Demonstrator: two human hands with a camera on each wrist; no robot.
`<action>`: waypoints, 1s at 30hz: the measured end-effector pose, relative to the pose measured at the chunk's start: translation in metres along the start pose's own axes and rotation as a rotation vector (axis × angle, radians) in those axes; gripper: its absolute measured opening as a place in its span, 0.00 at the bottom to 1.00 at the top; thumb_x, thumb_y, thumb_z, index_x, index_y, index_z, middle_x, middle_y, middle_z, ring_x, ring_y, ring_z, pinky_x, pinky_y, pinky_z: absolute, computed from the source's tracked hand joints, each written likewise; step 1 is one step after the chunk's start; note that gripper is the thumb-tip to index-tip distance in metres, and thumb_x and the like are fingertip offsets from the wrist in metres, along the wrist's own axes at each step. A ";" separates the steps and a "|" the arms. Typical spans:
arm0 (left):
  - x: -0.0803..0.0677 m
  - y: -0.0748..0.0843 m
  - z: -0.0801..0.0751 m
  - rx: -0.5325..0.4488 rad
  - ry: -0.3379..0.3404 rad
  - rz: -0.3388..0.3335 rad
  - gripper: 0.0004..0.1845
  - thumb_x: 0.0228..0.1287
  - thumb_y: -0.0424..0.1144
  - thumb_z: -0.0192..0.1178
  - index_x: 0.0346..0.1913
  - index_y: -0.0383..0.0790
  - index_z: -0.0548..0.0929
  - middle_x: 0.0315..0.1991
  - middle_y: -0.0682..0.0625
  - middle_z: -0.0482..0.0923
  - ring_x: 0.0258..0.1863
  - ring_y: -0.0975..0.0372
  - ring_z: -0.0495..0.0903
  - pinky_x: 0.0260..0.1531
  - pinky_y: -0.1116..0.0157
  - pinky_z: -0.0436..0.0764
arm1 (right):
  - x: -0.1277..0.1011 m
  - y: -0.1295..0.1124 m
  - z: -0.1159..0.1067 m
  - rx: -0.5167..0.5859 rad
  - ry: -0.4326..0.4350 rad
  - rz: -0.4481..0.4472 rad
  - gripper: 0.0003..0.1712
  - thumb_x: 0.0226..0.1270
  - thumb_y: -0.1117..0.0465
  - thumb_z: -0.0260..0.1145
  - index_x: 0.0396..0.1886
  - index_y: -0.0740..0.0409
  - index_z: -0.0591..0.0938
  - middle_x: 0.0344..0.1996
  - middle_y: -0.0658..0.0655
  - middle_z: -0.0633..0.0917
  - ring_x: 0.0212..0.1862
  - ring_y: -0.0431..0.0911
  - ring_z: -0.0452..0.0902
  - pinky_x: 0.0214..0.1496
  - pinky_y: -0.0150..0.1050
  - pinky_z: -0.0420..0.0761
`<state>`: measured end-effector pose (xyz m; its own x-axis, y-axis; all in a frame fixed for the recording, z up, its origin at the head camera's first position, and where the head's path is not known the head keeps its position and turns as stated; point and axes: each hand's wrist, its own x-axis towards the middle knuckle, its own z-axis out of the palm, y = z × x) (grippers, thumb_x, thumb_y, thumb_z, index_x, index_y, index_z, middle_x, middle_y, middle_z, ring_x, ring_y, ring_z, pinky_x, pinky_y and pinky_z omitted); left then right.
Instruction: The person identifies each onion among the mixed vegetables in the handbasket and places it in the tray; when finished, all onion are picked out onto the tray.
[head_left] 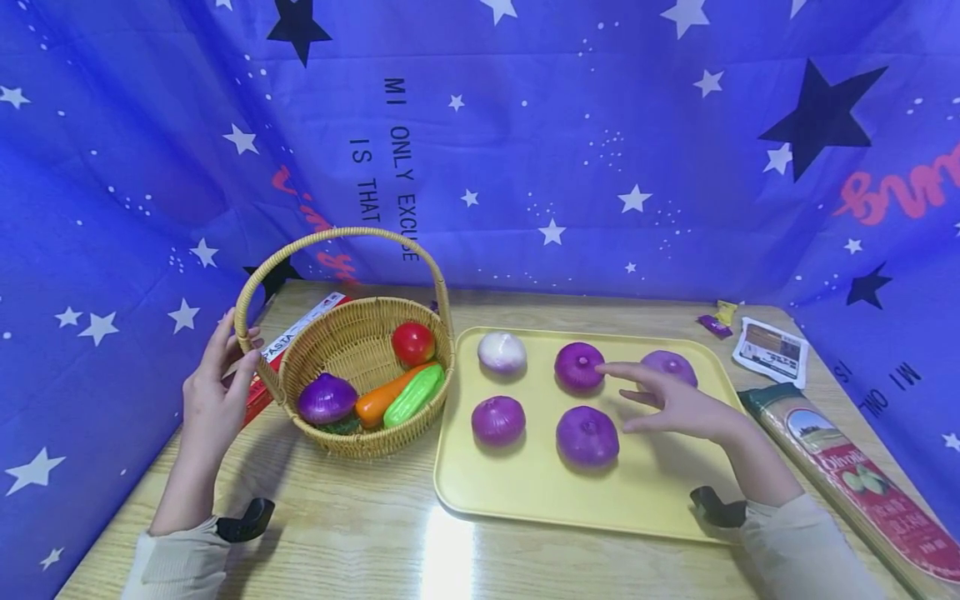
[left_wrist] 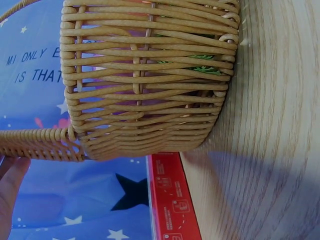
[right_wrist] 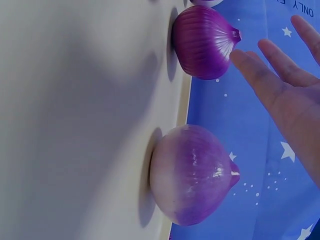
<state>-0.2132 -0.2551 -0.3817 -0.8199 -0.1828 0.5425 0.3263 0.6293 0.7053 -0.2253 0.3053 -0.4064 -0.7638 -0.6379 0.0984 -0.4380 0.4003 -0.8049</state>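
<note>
A wicker basket (head_left: 375,446) with a tall hooped handle (head_left: 341,233) stands at the left. My left hand (head_left: 213,400) holds the handle near its base, thumb in front and fingers behind. Inside the basket lie a purple onion (head_left: 327,398), a tomato (head_left: 413,343), a carrot (head_left: 386,400) and a green cucumber-like vegetable (head_left: 415,395). Above the yellow tray (head_left: 517,496), my right hand (head_left: 678,406) hovers with fingers extended and nothing held. Its fingertips point at a dark purple onion (head_left: 579,367); a paler onion (head_left: 670,367) sits partly behind the hand.
Elsewhere on the tray are a white-and-purple onion (head_left: 502,353) and two purple onions, one left (head_left: 498,421), one centre (head_left: 588,437). A red pasta box (head_left: 258,404) lies behind the basket. Right of the tray are an Olivoilà pack (head_left: 862,483), a white packet (head_left: 771,352) and small wrapped candies (head_left: 716,323).
</note>
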 end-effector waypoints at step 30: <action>0.002 -0.006 0.000 -0.032 0.005 0.028 0.32 0.68 0.32 0.53 0.71 0.60 0.60 0.54 0.39 0.78 0.49 0.85 0.73 0.45 0.88 0.72 | 0.045 -0.039 -0.006 -0.029 -0.058 0.036 0.42 0.55 0.61 0.71 0.69 0.53 0.64 0.69 0.59 0.64 0.71 0.41 0.56 0.67 0.62 0.64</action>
<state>-0.2164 -0.2591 -0.3849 -0.8079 -0.1693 0.5645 0.3643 0.6094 0.7042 -0.2452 0.2644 -0.3670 -0.7509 -0.6595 0.0351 -0.4250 0.4420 -0.7900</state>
